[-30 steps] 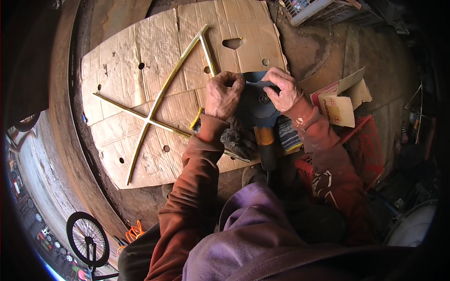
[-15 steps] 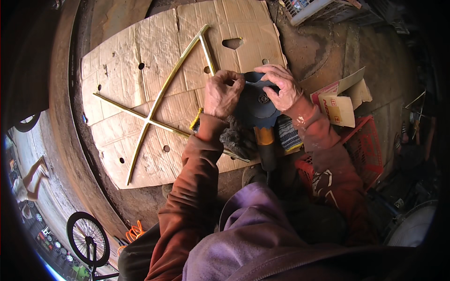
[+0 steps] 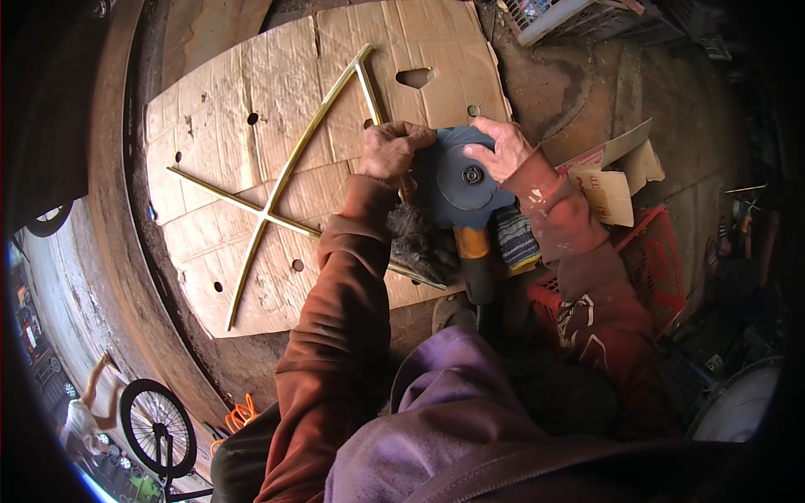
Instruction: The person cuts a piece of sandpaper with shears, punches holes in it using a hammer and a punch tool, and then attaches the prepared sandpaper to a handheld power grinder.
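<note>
A grey, ragged-edged sanding disc [image 3: 457,180] is mounted on an angle grinder [image 3: 472,245] with an orange head and dark body, a round nut at the disc's centre. My left hand [image 3: 389,151] pinches the disc's upper left edge between thumb and fingers. At the upper right edge, my right hand [image 3: 510,152] holds the rim, thumb across its face and some fingers hidden. Left of the grinder lies a dark, fuzzy, glove-like cloth [image 3: 419,243]; a striped knitted piece [image 3: 516,238] is to its right. Gold-coloured metal strips [image 3: 289,168] lie crossed on cardboard.
Flattened cardboard [image 3: 210,126] with several holes covers the ground ahead. To the right are an open carton [image 3: 610,197] and a red plastic crate [image 3: 658,268]. A pale crate [image 3: 545,21] stands far right; a bicycle wheel [image 3: 158,427] is at lower left.
The disc's face has come into fuller view, with its edge shifted. My left hand has moved slightly left; my right hand's fingers have drawn back from across the disc.
</note>
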### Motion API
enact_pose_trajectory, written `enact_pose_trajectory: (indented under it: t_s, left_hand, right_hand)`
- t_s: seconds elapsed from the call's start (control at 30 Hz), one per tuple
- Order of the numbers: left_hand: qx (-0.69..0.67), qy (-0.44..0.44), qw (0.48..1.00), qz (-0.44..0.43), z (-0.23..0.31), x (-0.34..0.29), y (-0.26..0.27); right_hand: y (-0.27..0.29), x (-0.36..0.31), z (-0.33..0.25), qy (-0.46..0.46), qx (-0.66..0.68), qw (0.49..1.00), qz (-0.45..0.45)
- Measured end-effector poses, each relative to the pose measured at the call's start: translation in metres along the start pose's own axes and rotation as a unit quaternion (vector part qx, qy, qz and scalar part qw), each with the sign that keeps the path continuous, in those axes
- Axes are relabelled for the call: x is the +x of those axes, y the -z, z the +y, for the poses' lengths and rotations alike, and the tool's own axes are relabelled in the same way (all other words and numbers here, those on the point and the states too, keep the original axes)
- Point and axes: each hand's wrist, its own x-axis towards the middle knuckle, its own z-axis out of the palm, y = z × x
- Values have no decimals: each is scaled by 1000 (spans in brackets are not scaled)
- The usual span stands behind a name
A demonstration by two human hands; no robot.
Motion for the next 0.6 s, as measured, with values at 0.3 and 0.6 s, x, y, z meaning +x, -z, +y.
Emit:
enact_pose_trajectory:
  t_s: [0.3,0.6]
  left_hand:
    - [3,15,1000,-9,9,-12,-5]
    - [86,-102,991,-13,11,-35,-10]
  right_hand:
    - [6,-3,-9,-38,-27,999,-20]
    - [11,-2,-26,168,-172,969,58]
